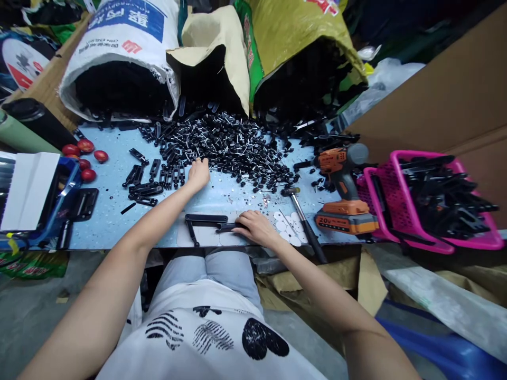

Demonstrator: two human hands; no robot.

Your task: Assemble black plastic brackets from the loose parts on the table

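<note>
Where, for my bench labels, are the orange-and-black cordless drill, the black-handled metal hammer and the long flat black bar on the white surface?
Orange-and-black cordless drill [345, 186]: head view, on its handle.
Black-handled metal hammer [309, 230]: head view, on its grip.
Long flat black bar [206, 218]: head view, on its middle.

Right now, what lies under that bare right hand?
A slim black piece runs under the bare right hand, over a flat white surface. One end shows; the hand covers the rest, leaving its full shape hidden.

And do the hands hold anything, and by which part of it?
The right hand touches the right end of a black piece; whether it grips is unclear. Whether the left hand, at the parts pile, holds anything cannot be told.
</note>
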